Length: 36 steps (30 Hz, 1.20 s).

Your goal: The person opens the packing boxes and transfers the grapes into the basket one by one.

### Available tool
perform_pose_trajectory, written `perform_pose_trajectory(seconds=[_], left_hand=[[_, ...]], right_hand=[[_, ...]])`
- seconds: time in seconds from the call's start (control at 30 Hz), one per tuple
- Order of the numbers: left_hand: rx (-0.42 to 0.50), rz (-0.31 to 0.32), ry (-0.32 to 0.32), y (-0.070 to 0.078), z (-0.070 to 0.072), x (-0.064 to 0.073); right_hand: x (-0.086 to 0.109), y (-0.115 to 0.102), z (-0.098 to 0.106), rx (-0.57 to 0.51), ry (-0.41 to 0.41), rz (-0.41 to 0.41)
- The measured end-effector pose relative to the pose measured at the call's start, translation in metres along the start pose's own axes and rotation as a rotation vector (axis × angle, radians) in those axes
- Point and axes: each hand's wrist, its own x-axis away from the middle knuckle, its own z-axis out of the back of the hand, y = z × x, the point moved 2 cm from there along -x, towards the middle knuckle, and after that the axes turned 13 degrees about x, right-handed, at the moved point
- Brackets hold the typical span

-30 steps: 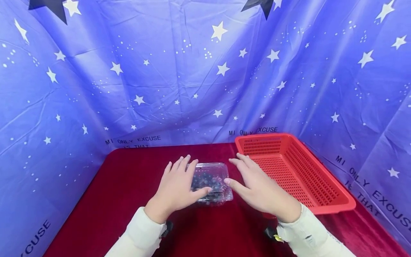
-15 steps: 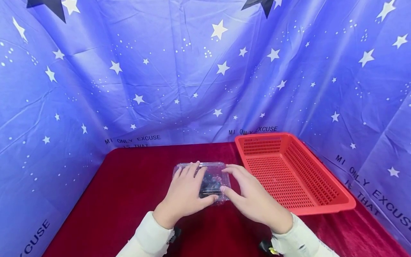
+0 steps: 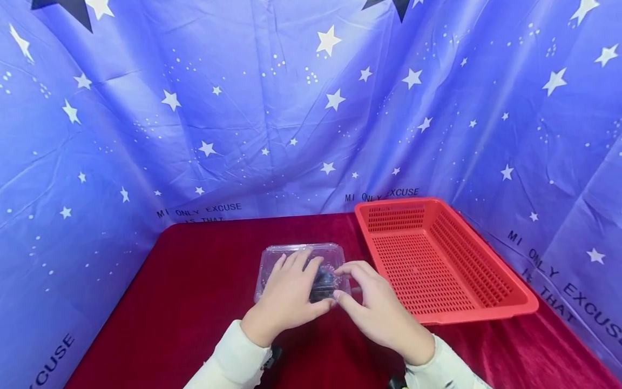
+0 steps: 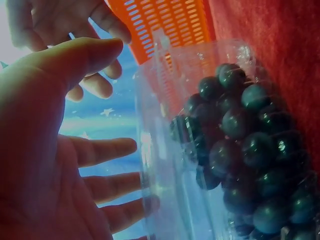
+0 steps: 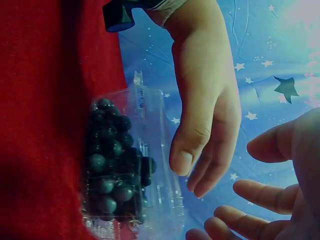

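Observation:
In the head view a clear plastic clamshell box (image 3: 267,265) sits on the table in front of me, its lid down. Dark round fruits (image 5: 107,165), like grapes or blueberries, fill it. Over the lid spreads my left hand (image 3: 289,297), fingers extended and the thumb towards the near edge; the left wrist view shows its fingertips (image 4: 127,146) right at the lid. My right hand (image 3: 381,308) is at the box's right side, with thumb and forefinger bent loosely apart near the lid's right edge. Part of the box is hidden under the left hand.
Right of the box stands a red perforated plastic basket (image 3: 420,270) with nothing in it. Dark red cloth (image 3: 204,286) covers the table. Blue curtains with white stars (image 3: 262,108) close off the back and both sides.
Both hands have come together over the box: the left has shifted right across the lid and slightly towards me, the right has moved left and nearer. The basket stays put.

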Motion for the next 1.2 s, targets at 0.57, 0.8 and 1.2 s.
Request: perform_pose_trajectory(seconds=[0.57,0.8,1.2], left_hand=[[0.006,-0.033,-0.002,0.001,-0.010,-0.005],[0.027,-0.007,-0.023,-0.001,-0.012,-0.004],[0.044,0.015,-0.012,0.000,-0.019,-0.001]], right_hand=[[0.010,0.004,-0.017,-0.155,-0.005,-0.084],[0.012,0.011,-0.027,-0.255,-0.057,-0.109],[0.016,0.020,-0.040,-0.317,-0.078,-0.116]])
